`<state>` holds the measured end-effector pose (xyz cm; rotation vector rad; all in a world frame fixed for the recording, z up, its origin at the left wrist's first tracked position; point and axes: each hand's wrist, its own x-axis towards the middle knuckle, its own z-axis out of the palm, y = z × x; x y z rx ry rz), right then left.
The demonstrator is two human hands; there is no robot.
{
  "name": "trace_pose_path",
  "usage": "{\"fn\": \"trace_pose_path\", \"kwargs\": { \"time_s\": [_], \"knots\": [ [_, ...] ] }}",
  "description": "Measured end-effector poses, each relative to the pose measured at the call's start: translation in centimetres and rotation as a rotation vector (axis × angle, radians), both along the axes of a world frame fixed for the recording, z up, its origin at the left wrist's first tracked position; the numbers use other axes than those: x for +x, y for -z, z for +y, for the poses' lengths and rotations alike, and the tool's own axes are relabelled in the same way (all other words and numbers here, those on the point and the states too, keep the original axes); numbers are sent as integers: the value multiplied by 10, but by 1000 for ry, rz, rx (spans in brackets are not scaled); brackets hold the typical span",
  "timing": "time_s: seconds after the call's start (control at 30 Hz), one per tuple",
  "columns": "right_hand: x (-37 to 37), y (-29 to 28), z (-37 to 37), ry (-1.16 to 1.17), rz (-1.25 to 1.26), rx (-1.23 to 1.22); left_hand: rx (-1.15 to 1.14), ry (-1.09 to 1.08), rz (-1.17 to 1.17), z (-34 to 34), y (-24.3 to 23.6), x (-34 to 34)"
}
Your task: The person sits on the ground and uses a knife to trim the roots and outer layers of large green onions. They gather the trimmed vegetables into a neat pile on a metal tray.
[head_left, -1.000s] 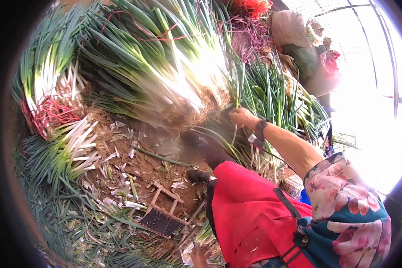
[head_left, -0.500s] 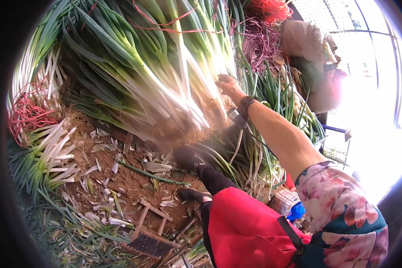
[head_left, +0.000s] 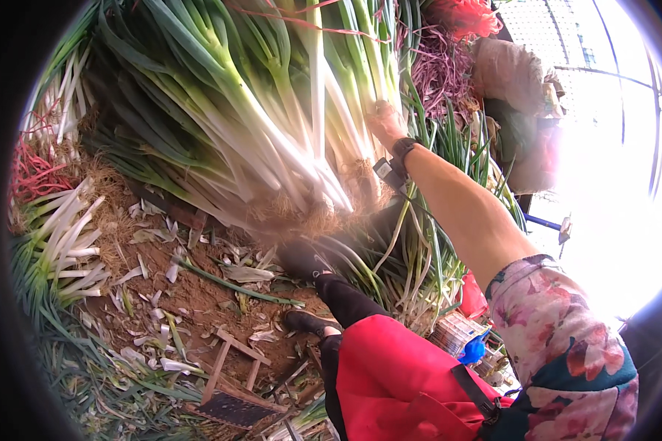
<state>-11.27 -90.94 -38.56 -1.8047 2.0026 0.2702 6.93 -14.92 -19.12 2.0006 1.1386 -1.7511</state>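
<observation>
The right hand [head_left: 386,123] rests against white stalks at the right edge of the large leek bundle [head_left: 272,140]; whether its fingers grip cannot be told. The left hand is out of view. The bundle lies along the far edge of the bare dirt floor [head_left: 198,295], smaller leeks [head_left: 65,237] at the left edge.

Light [head_left: 625,198] is glaring at three o'clock; a stool [head_left: 235,409] is resting on the dirt floor [head_left: 212,303] at seven.
</observation>
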Motion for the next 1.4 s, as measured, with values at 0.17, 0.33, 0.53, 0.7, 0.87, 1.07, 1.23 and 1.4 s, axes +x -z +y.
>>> {"fn": "trace_pose_path", "kwargs": {
  "time_s": [0.17, 0.33, 0.53, 0.7, 0.87, 1.07, 1.23, 1.4],
  "knots": [
    [-3, 7, -2, 71, -30, -75, 8, 22, 8, -5, 5, 10],
    [-27, 9, -35, 87, -237, 220, 20, 48, 6, -14, 7, 20],
    [-17, 37, -12, 45, -167, -21, 32, 94, 3, -32, 8, 34],
    [17, 9, -2, -3, -94, 98, 58, 98, -22, -37, -1, 34],
    [-13, 6, -29, -33, -265, 233, 38, 142, -12, -43, 4, 50],
    [0, 15, -27, 194, -551, 308, 50, 158, -22, -37, 2, 61],
    [-11, 1, -41, 195, -516, 378, 42, 175, -26, -34, 0, 71],
    [-25, -9, -46, -18, -573, 299, 12, 201, -37, -34, -7, 85]
  ]
}}
